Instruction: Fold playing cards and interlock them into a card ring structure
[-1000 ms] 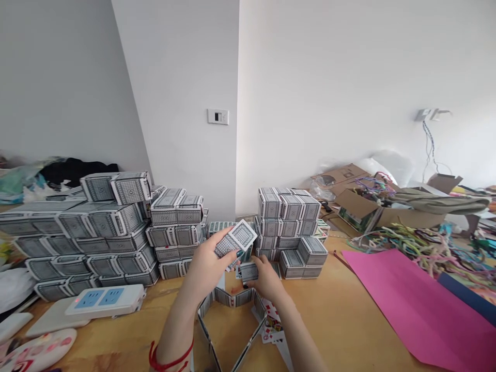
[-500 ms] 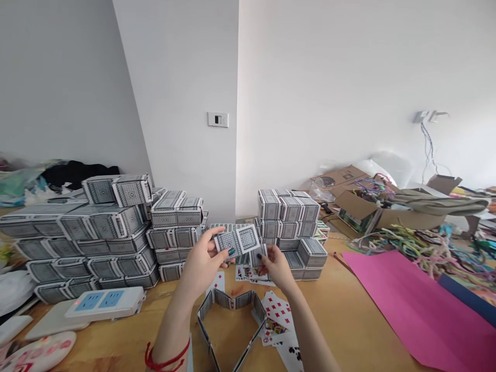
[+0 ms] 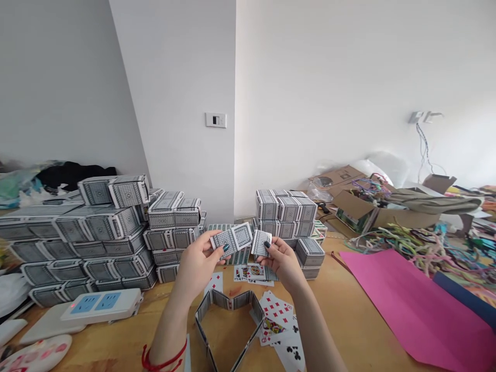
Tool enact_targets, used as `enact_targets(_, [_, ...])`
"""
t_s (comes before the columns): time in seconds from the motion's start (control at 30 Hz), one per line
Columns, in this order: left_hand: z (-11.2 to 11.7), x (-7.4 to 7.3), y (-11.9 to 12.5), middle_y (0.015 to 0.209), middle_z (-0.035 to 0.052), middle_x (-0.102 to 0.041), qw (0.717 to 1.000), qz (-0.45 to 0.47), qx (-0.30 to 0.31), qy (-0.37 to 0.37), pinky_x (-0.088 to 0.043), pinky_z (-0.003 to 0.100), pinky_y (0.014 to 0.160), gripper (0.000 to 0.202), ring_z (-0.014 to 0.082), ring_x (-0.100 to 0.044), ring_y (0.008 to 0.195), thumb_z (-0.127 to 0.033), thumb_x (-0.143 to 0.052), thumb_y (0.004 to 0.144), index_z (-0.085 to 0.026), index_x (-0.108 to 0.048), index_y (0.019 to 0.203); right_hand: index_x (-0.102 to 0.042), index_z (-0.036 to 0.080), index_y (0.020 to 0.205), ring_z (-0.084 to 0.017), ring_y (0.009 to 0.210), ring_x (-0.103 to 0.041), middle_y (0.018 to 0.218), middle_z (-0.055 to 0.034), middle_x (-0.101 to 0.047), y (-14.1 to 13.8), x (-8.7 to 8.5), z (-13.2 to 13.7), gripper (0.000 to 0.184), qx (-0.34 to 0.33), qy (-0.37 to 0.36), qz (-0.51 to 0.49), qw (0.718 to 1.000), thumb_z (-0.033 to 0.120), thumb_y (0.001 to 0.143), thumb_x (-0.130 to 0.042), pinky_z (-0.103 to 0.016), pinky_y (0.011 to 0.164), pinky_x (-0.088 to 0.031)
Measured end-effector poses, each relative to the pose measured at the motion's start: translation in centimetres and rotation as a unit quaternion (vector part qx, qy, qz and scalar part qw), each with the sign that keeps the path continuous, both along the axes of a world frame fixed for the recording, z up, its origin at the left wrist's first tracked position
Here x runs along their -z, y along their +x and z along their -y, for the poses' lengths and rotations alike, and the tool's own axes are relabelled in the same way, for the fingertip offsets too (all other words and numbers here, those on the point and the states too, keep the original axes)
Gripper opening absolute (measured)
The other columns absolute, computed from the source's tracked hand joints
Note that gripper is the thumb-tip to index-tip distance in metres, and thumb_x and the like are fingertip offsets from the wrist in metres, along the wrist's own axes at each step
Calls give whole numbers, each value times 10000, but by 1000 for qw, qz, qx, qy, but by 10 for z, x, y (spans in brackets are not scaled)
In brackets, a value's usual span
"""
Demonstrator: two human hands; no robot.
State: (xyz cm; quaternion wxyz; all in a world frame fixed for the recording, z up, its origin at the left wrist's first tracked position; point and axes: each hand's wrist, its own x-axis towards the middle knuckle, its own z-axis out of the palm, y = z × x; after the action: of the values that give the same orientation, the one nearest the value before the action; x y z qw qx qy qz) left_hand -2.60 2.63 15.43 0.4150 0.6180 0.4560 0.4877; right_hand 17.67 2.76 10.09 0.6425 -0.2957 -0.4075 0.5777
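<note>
My left hand (image 3: pixel 199 263) is closed on a strip of folded playing cards (image 3: pixel 231 239), patterned backs up, held above the wooden table (image 3: pixel 341 315). My right hand (image 3: pixel 282 261) pinches a single folded card (image 3: pixel 261 243) just to the right of that strip, the two almost touching. Below my hands stands a ring of folded cards (image 3: pixel 228 320) set on edge on the table. Loose face-up cards (image 3: pixel 277 320) lie to its right and behind it.
Stacks of card boxes (image 3: pixel 96 237) rise at the left and another stack (image 3: pixel 289 222) behind my hands. A white power strip (image 3: pixel 103 305) lies front left. Pink paper (image 3: pixel 403 305), coloured cords (image 3: pixel 422 243) and an open cardboard box (image 3: pixel 360 206) fill the right.
My right hand has risen from the table with a folded card and brought it beside the strip in my left hand. The strip has tilted flatter.
</note>
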Motion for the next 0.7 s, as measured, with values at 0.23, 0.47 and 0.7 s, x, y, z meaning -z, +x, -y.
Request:
enact_targets(0.23, [4,-7,-1,940,77,-682,1000,-20,-12,-10,-557,304,645,369,208,-673,747,-280,-531,743,-176,-510,1096,-501,170,805,-131,532,-633,647,-1,-634,0,2,-3,326,15,-4,-2,1000,346,647,-724,-210,469,-494])
enact_targets(0.47, [4,-6,1,952,77,-678,1000,-16,-7,-14,-553,307,651,386,203,-670,748,-277,-538,734,-179,-507,1106,-503,169,798,-134,529,-635,633,4,-628,-1,0,-1,320,15,-2,0,1000,344,648,-725,-209,465,-496])
enact_targets(0.7, [2,-1,4,840,61,-693,998,-59,2,-24,-521,274,537,400,191,-663,626,-253,-527,716,-182,-537,1109,-489,172,810,-136,544,-638,637,8,-626,-3,-3,1,319,15,6,21,1000,365,672,-701,-221,488,-497])
